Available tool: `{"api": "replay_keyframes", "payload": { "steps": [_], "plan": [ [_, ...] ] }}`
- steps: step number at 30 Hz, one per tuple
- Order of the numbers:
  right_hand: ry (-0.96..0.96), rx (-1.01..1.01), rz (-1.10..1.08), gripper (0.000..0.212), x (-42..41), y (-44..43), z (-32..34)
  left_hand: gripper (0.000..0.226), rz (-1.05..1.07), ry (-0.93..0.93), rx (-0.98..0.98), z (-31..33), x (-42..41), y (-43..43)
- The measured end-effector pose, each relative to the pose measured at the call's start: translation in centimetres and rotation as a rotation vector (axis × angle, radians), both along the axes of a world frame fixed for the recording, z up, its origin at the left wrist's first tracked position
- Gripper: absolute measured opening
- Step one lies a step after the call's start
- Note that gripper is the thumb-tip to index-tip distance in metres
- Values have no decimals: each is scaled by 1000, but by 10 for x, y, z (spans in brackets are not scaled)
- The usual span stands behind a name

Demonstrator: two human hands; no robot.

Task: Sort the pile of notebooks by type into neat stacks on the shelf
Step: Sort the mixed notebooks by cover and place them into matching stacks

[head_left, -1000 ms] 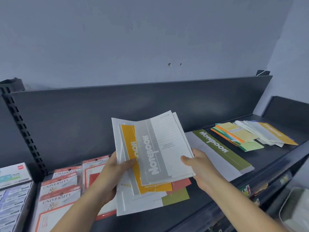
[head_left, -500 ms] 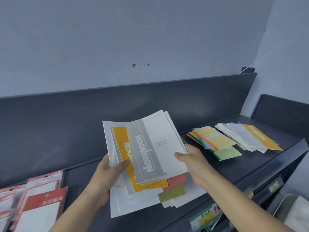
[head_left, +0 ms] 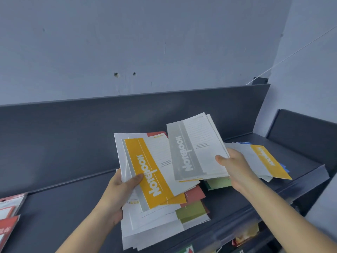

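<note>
Left hand (head_left: 120, 189) grips fanned notebook bundle (head_left: 155, 172) above shelf (head_left: 54, 216). Right hand (head_left: 235, 168) pinches grey notebook (head_left: 193, 148) toward shelf's right end. Risk: loose fan slips from one-handed grip, scattering.

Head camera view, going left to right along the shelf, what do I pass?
From the left: red-and-white packs → left hand → yellow-banded notebook → grey-banded notebook → right hand → yellow-topped stack lying on the shelf.
</note>
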State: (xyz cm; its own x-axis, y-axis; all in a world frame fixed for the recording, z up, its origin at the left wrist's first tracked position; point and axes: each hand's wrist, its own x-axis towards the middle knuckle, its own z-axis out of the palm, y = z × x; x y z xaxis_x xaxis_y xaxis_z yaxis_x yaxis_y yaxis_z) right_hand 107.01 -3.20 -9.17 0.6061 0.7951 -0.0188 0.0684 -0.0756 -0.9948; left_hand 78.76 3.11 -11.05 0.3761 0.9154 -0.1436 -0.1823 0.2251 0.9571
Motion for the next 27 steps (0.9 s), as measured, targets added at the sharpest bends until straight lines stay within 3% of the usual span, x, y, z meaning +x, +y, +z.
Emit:
{"api": "replay_keyframes", "payload": {
  "steps": [8, 15, 18, 23, 27],
  "plan": [
    [-32, -2, -243, 22, 73, -24, 7, 27, -13, 34, 12, 0, 42, 11],
    [-113, -151, -434, 28, 134, -49, -7, 31, -61, 10, 9, 6, 69, 28],
    [-207, -222, -443, 27, 158, -45, -12, 30, -88, 6, 20, 6, 81, 33],
    [-518, -454, -388, 28, 184, -32, -17, 34, -127, 0, 17, 5, 99, 40],
    [-568, -508, -385, 26, 193, -19, -23, 36, -150, -14, 1, 4, 109, 42]
  ]
}}
